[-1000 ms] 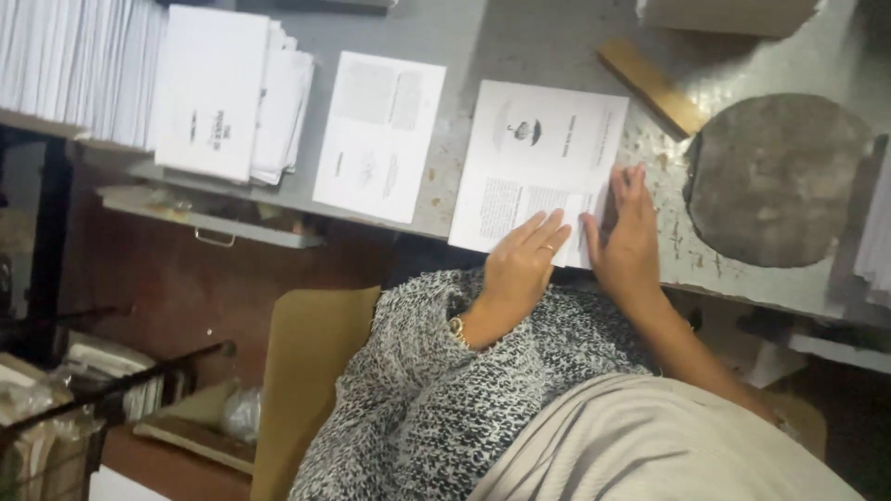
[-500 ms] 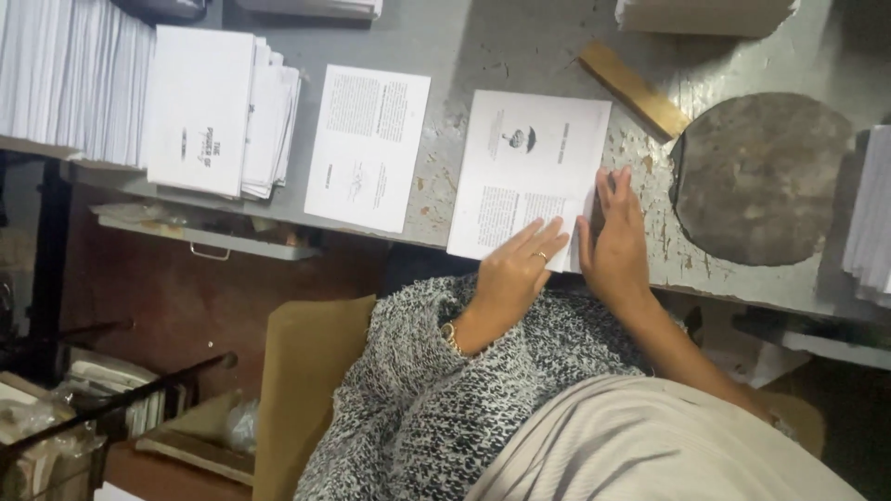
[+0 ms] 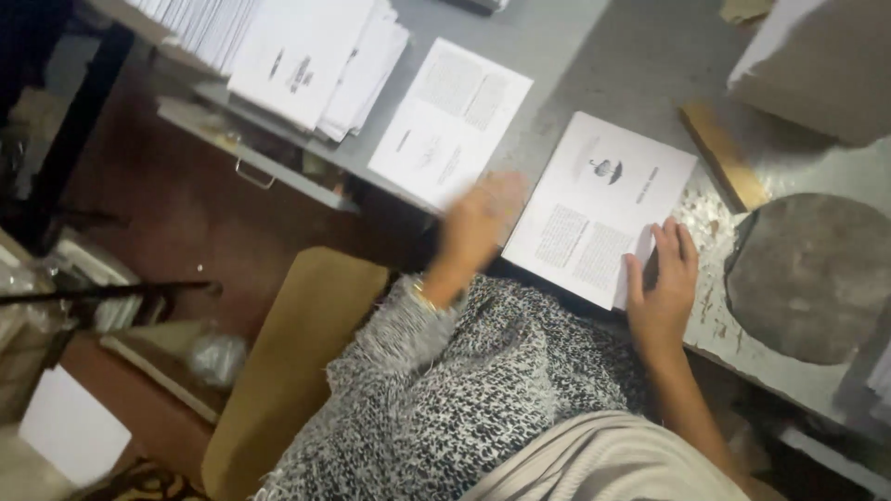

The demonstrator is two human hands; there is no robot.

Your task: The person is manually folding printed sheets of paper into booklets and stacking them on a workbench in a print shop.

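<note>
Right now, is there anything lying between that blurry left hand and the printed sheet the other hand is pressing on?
Nothing visible does. The left hand, blurred, hovers at the near-left edge of the printed sheet, with only bare grey table around it. The right hand rests on that sheet's near-right corner. A second sheet lies apart, to the left.

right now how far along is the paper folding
Done: a pile of folded sheets sits far left on the table. In hand: the right hand pins a printed sheet at the edge, while the blurred left hand sits beside it. Left: one flat sheet lies between them.
</note>
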